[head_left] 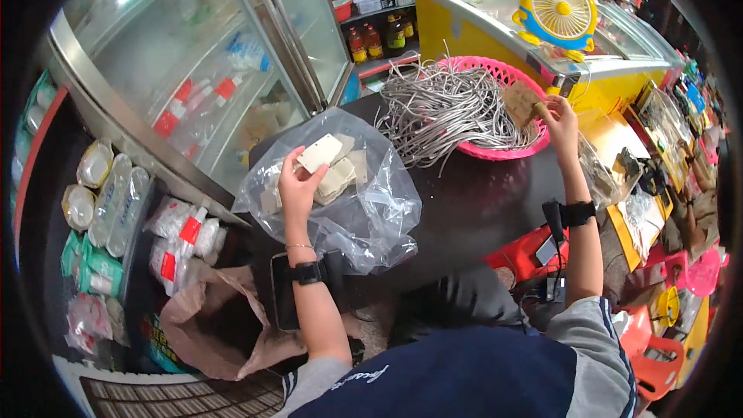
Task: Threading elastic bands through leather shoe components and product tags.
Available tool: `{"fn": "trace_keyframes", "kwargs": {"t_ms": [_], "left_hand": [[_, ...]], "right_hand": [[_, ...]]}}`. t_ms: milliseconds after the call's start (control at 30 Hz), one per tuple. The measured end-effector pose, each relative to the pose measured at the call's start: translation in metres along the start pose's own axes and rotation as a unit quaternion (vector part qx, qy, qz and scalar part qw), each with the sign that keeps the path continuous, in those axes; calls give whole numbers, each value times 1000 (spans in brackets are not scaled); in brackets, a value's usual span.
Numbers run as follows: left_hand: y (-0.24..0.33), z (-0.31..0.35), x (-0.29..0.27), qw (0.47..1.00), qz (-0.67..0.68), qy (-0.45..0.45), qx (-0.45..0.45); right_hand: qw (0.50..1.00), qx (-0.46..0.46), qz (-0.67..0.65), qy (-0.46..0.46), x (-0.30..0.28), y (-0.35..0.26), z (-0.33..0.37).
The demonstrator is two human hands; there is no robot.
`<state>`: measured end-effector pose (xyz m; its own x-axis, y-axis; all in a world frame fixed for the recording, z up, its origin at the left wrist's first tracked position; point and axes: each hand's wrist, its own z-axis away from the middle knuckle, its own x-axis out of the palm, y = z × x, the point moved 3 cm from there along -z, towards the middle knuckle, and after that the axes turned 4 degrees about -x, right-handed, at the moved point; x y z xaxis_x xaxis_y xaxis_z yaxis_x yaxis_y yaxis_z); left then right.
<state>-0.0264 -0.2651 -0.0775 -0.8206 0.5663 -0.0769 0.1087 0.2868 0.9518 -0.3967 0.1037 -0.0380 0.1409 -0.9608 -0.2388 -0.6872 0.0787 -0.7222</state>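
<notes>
Left hand [300, 186]: cream plate [320, 152] held between thumb and fingers, gap narrow; plate projects beyond fingertips, above the loose pile of plates [338, 179] on the clear plastic bag [379, 220]. Right hand [559, 119]: brown piece [520, 104] pinched by its right side, fingers nearly together; most of it extends leftward from the fingertips, over grey wires [453, 112] heaped in the pink basket [507, 70].
</notes>
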Motion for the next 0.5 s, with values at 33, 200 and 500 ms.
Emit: {"fn": "trace_keyframes", "kwargs": {"t_ms": [33, 200, 500], "left_hand": [[0, -1, -1, 1000, -7, 2, -14], [0, -2, -2, 1000, 0, 0, 14], [-1, -1, 1, 999, 38, -11, 9]], "right_hand": [[998, 39, -38, -29, 6, -11, 6], [997, -54, 41, -46, 16, -14, 14], [996, 37, 18, 85, -16, -7, -3]]}}
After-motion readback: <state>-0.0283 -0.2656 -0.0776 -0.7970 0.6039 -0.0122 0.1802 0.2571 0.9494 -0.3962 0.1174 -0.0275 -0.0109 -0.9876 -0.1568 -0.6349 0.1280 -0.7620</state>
